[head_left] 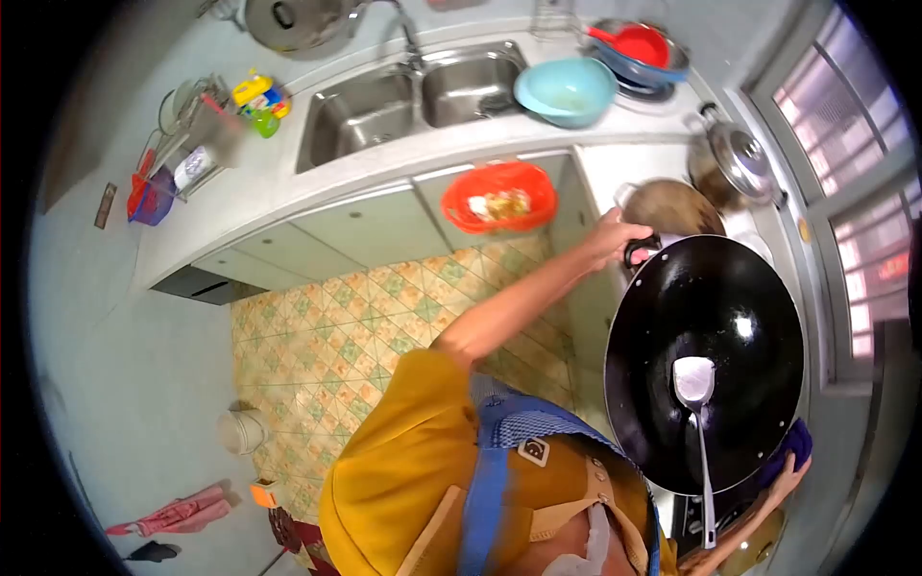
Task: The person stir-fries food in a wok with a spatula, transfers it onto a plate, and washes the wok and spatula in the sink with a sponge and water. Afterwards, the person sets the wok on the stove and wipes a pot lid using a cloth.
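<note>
A large black wok (672, 317) is held up over the stove side of the counter. My left hand (615, 238) is closed around the wok's black loop handle (642, 250). At the opposite rim, my right hand (789, 478) grips a purple cloth (792, 446) pressed against the wok; the wok hides part of its fingers. Inside the wok lies a metal spatula (693, 380), its handle (707, 480) sticking out past the near rim. The wok's inside looks wet and shiny.
A brown round pan (672, 206) and a lidded steel pot (735, 163) stand beyond the wok, near the window. A light blue basin (567, 91) sits beside the double sink (365, 113). An orange-red bin (499, 223) with scraps hangs at the cabinet front.
</note>
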A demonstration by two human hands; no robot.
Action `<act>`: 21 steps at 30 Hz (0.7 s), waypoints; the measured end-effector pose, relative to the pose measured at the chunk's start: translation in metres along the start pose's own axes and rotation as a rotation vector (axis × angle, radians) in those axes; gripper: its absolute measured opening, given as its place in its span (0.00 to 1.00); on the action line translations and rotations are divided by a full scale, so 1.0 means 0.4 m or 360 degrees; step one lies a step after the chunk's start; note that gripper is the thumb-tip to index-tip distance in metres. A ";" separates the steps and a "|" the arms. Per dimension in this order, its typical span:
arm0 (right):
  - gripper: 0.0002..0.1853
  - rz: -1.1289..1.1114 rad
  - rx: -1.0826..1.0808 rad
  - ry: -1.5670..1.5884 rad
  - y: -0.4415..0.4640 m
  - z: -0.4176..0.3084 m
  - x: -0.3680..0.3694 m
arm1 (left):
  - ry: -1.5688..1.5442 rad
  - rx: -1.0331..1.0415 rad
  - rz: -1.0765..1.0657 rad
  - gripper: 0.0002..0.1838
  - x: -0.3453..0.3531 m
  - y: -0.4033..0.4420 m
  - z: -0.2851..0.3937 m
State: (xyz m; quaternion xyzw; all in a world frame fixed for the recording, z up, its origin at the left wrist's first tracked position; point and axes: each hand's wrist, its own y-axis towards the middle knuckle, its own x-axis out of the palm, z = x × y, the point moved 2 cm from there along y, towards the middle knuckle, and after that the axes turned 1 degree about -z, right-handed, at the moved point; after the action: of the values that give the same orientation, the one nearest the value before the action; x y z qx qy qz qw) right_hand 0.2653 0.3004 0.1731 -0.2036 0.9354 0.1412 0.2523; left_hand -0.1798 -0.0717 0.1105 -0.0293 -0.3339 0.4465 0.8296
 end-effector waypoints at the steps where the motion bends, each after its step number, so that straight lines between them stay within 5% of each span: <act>1: 0.24 -0.0038 -0.0032 0.0057 -0.041 -0.103 0.072 | -0.0006 0.0076 -0.0014 0.51 -0.080 -0.067 0.060; 2: 0.24 -0.0110 -0.0049 0.0109 -0.039 -0.176 0.172 | -0.0004 0.0128 0.0107 0.50 -0.174 -0.092 0.104; 4: 0.25 -0.0289 -0.0150 0.0201 0.003 -0.215 0.355 | -0.0084 0.0339 0.0203 0.25 -0.356 -0.154 0.208; 6: 0.24 -0.0444 -0.0266 0.0163 0.006 -0.329 0.578 | -0.0108 0.0449 0.0077 0.25 -0.546 -0.215 0.300; 9: 0.23 -0.0909 -0.0243 0.0439 -0.038 -0.528 0.923 | 0.0146 0.0415 0.0852 0.51 -0.749 -0.391 0.450; 12: 0.20 -0.0953 -0.0720 0.0281 -0.064 -0.690 1.270 | 0.0222 0.0571 0.1187 0.48 -0.976 -0.490 0.542; 18: 0.18 -0.1576 -0.0348 0.0852 -0.238 -1.033 1.897 | 0.0025 0.0884 0.1628 0.50 -1.265 -0.655 0.747; 21: 0.19 -0.1564 -0.0681 0.0638 -0.308 -1.155 2.172 | -0.0011 0.0953 0.1854 0.52 -1.420 -0.676 0.821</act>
State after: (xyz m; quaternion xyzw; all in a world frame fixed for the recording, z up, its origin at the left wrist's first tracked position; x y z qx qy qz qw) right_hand -0.5569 -0.2461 0.0780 -0.6839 0.7111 0.1521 0.0593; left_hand -0.3902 -0.7478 0.1588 0.0284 -0.1275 0.8965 0.4233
